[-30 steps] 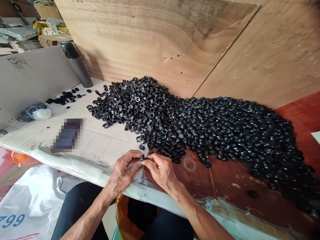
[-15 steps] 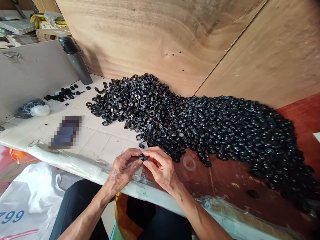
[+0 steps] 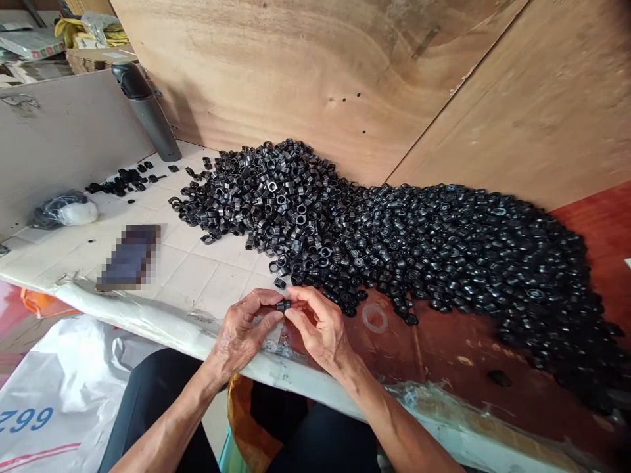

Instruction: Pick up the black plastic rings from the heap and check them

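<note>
- A small black cylindrical plastic part sits between the fingertips of both hands, just above the table's near edge, with the gap between the palms on either side of it.
- The left hand pinches this part at its left end, index finger above and thumb below.
- The right hand is curled inward, its index fingertip and thumb tip bracketing the part's right end; whether they grip it or only touch it cannot be told.
- Just beyond the fingertips lies one loose black ring, apart from the part in hand.
- Farther out, a heap of black plastic rings rises on the pale tiled-looking tabletop, well beyond the left hand.
- It runs into a broad spread of black rounded caps to the right, beyond the right hand and over a red-brown surface.
- A pale ring-shaped mark shows on that surface, to the right of the right hand.
- Left of the hands lie a pixelated rectangular object, a plastic-wrapped bundle and a scatter of small black pieces.
- A dark grey tumbler stands behind these, near the plywood panel.
</note>
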Demonstrator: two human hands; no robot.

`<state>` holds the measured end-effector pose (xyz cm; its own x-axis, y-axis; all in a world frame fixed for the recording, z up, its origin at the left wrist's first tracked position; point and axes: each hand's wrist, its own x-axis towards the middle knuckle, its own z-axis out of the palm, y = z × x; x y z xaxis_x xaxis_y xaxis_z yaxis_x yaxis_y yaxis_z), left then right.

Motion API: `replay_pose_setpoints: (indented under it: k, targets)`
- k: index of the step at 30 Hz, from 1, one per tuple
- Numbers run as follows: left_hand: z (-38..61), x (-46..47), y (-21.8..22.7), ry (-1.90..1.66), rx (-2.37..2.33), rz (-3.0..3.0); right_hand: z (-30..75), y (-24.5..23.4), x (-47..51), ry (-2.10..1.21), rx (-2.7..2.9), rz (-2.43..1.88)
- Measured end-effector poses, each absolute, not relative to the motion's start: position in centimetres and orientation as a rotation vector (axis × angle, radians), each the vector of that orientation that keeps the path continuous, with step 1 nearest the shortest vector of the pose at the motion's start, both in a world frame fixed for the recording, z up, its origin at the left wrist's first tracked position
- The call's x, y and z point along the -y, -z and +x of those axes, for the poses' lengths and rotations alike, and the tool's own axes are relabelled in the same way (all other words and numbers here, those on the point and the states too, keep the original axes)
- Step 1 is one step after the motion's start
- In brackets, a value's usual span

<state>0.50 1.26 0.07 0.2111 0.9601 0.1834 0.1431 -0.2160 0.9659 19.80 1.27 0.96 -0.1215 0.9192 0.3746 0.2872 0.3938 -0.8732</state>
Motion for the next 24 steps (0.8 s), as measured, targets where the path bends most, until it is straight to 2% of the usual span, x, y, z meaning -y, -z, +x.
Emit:
replay_pose_setpoints:
  k: [8,14,24]
  targets:
    - [0.5,-1.3,-0.1,-1.117,-1.065,1.646,19.4,-0.3,-1.4,-0.586,1.733,-1.119]
    - [0.3,-1.2,0.1,-1.105,-1.077,1.610,20.1,-0.9,-1.4,-0.669,1.807,-1.076]
    - [0.5,-1.4,-1.3,-1.044,-0.999,1.706,19.5,-0.3,-1.5,-0.732,1.794,-1.272]
